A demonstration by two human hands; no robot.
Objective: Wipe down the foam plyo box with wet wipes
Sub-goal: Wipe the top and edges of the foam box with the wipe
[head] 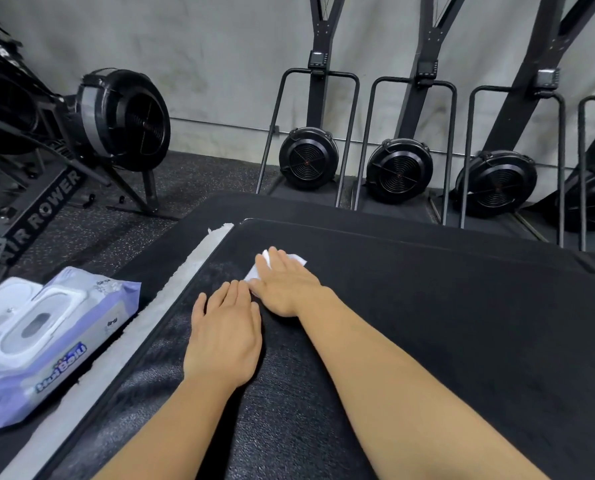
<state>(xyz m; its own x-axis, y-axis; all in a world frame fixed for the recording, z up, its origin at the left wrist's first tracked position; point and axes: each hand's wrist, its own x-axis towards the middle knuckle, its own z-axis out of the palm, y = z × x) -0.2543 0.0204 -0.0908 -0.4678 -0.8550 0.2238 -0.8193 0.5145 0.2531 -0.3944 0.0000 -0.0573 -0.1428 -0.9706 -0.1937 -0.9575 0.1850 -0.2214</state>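
I had my right hand (282, 282) pressed flat, fingers together, on a white wet wipe (294, 259) against the top of the foam plyo box (445, 323), near its far left corner. My left hand (225, 336) lay flat beside it, fingers together, holding nothing, just bracing on the box top; its fingertips nearly touched the right hand.

The wipes pack (43, 334) sat off to my left on a lower black surface, lid flipped open, well apart from both hands.

Progress, as I judged it: early. A faint smeared patch showed just left of the wipe, so that corner looked partly done. The large right side of the top looked dry and untouched, and I could not tell about the sides. Most of the box was left.

Background was an air rower (123, 119) and fan machines along the wall.
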